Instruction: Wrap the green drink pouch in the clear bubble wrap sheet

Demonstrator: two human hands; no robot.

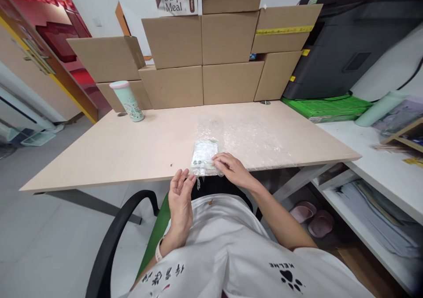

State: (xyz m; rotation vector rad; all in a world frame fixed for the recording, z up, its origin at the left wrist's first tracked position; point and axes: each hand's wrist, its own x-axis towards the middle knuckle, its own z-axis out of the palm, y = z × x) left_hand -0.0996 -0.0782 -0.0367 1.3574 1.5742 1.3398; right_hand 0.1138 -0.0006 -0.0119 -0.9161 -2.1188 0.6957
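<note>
bubble-wrapped packet (pixel 205 157) at table (pixel 132 148) near edge, centre | right hand (pixel 233 169) over table near edge, fingers together, pressing packet flat, no pinch | left hand (pixel 181 196) just off table near edge, open, fingers loosely spread, holding nothing | mint tumbler (pixel 127 100) table far-left

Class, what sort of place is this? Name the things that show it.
Likely a packing desk in an office or stockroom: stacked cardboard boxes behind it, bubble wrap spread on top, and a small wrapped packet.
</note>
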